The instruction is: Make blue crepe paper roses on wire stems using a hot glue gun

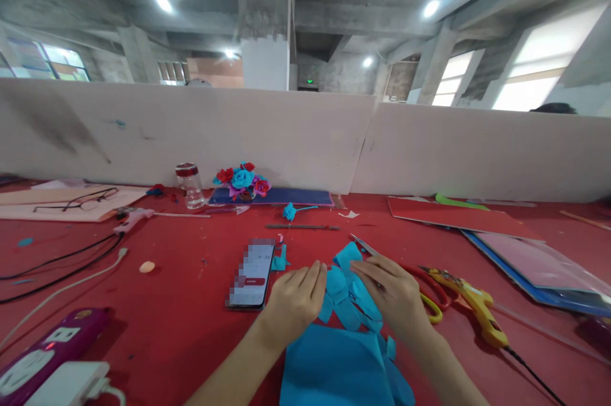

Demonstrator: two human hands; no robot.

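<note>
My left hand is closed, its fingers pressed together beside the left edge of some blue paper pieces. Over the right side of those pieces is my right hand, also closed, with thumb and fingers pinched. Whatever either hand holds is too small or hidden to make out. A larger blue sheet lies just below the pieces, nearest me. Scissors with red and yellow handles lie partly behind my right hand. A small blue paper flower with a stem lies farther back.
A phone lies left of my left hand. To the right are a yellow glue gun and stacked sheets. Behind stand a flower bunch, a glass jar and a white partition. A power strip sits front left.
</note>
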